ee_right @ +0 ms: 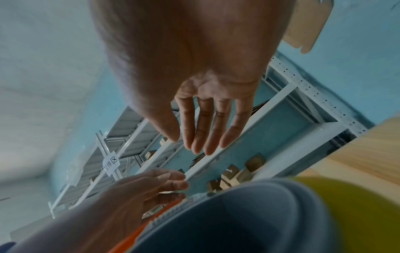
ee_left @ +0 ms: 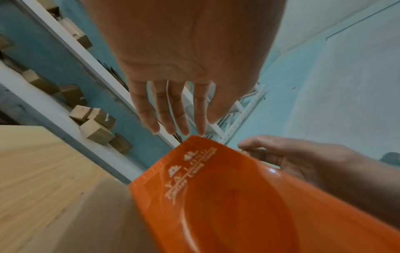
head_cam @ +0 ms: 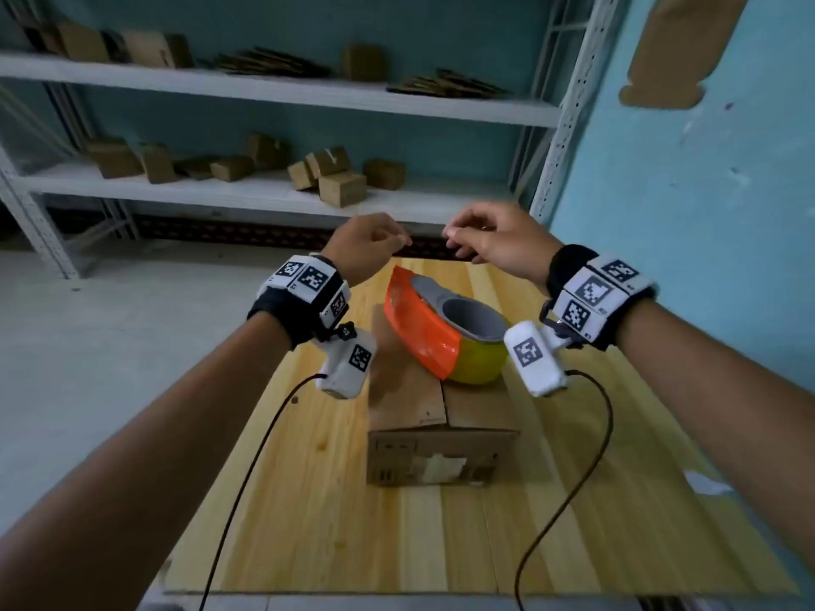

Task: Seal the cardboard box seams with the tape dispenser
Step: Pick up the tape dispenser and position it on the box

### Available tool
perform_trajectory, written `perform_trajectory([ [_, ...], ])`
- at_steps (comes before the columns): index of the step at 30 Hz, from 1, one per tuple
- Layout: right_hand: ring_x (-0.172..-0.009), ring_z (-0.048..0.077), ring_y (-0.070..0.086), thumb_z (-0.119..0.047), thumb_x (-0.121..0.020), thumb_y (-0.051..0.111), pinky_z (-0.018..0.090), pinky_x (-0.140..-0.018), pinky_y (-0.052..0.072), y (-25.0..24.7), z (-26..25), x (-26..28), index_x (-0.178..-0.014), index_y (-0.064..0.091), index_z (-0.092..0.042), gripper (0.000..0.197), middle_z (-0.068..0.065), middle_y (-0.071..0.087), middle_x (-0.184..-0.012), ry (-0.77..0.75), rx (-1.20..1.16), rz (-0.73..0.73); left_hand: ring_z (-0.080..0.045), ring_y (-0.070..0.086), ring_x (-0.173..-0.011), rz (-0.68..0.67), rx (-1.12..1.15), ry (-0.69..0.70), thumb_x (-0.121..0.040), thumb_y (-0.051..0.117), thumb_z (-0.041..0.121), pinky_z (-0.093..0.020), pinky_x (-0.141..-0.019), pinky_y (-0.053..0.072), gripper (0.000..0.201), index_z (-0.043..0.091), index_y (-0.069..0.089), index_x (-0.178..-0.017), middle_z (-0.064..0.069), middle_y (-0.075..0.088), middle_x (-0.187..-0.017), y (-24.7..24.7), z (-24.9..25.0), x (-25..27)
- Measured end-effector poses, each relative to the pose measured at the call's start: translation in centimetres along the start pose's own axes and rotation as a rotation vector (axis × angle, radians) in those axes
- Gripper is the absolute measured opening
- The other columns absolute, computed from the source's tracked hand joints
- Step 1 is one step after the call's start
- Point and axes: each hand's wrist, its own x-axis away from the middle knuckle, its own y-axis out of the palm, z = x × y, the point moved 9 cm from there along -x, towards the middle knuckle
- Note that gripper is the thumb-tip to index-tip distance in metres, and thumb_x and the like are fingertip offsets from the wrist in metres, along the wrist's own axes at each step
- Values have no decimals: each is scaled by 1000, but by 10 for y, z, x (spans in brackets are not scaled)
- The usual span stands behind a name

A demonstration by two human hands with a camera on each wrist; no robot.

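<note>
Blue-walled storeroom; metal shelving (head_cam: 282,90) with small cartons behind a pale wooden table (head_cam: 308,500). Cardboard box (head_cam: 441,438) sits on the table, below and nearer the body than the fingers. Top flaps folded in, centre seam visible; no tape discernible on it.

Tape dispenser (head_cam: 441,328), orange guard, grey hub, yellow-green roll, rests on the far part of the box top, just beneath both sets of fingers and not touched by either.

Left hand (head_cam: 366,249): raised above the dispenser's orange end. Wrist view shows the fingers (ee_left: 164,111) straight and relaxed, holding nothing, tips just above the guard edge.

Right hand (head_cam: 498,244): raised opposite, fingertips near the left's. Wrist view shows the fingers (ee_right: 207,130) extended, slightly together, holding nothing. Whether a clear tape end lies between the two hands cannot be told.

Judged step: picking up the dispenser to begin the centre seam.

Notes for doing it well:
- Right hand takes the dispenser by the hub; keep fingers off the toothed edge.
- Left hand presses the flaps flat and steadies the box, since it looks light and may slide.
- Start tape over the far edge, draw along the seam toward the body, keeping the roll pressed down.
- Risk: flaps springing up and tape creasing.
</note>
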Motion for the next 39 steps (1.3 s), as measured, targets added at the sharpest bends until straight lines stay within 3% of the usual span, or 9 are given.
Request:
perform_trajectory([
  [8, -87, 18, 68, -21, -95, 61, 30, -76, 54, 9, -3, 70, -95, 68, -15, 9, 2, 71, -93, 10, 57, 80, -19, 58, -100, -33, -41, -39, -94, 55, 20, -41, -86, 53, 10, 20, 62, -102, -2, 62, -110, 0, 10, 61],
  [14, -84, 5, 60, -54, -85, 68, 21, -70, 47, 33, -10, 101, -101, 64, -19, 38, -9, 65, -92, -13, 155, 46, -21, 60, -98, 5, 23, -53, -91, 59, 15, -36, -72, 57, 20, 18, 57, -111, -4, 58, -123, 6, 11, 80],
  [16, -86, 7, 58, -56, -79, 72, 20, -70, 46, 43, -9, 105, -109, 60, -22, 47, -12, 60, -96, -21, 281, -13, -22, 61, -98, 19, 67, -64, -91, 60, 15, -34, -70, 56, 22, 18, 55, -113, -6, 57, -123, 8, 5, 79],
  [21, -91, 13, 58, -51, -83, 70, 33, -80, 52, 45, 0, 98, -103, 58, -23, 36, -5, 62, -103, -72, 369, 47, -22, 61, -100, 118, 247, -103, -92, 57, 8, -34, -74, 54, 23, 20, 52, -111, -4, 56, -121, 5, -23, 75],
  [24, -89, 12, 60, -44, -87, 68, 24, -69, 53, 34, 6, 96, -102, 61, -21, 29, -4, 62, -101, -86, 259, 116, -19, 59, -102, 138, 222, -106, -91, 56, 0, -34, -84, 51, 30, 14, 53, -117, -5, 57, -121, 9, -34, 72],
  [28, -81, 9, 63, -36, -90, 67, 15, -52, 52, 27, 12, 92, -108, 62, -17, 26, 0, 64, -102, -64, 130, 123, -16, 57, -106, 60, 240, -93, -86, 64, 2, -22, -82, 50, 36, 10, 53, -119, -4, 58, -118, 29, -38, 69],
  [31, -84, 7, 60, -36, -91, 65, 15, -57, 47, 24, 12, 89, -106, 61, -19, 24, -1, 63, -101, -75, 182, 129, -18, 55, -109, 57, 275, -138, -81, 71, 5, -36, -91, 49, 38, 16, 50, -111, -2, 59, -113, 38, -44, 70],
  [34, -90, 12, 60, -38, -90, 66, 25, -71, 52, 25, 14, 93, -103, 61, -19, 23, -2, 63, -101, -76, 186, 120, -15, 54, -107, 48, 235, -161, -79, 76, 15, -31, -86, 47, 43, 16, 47, -111, 2, 58, -109, 43, -46, 72],
  [39, -95, 15, 60, -36, -90, 66, 15, -61, 49, 27, 19, 98, -103, 60, -18, 23, -2, 63, -103, -84, 140, 127, -13, 50, -107, 17, 189, -192, -75, 80, 23, -28, -86, 46, 68, 12, 39, -128, -1, 52, -118, 46, -43, 80],
])
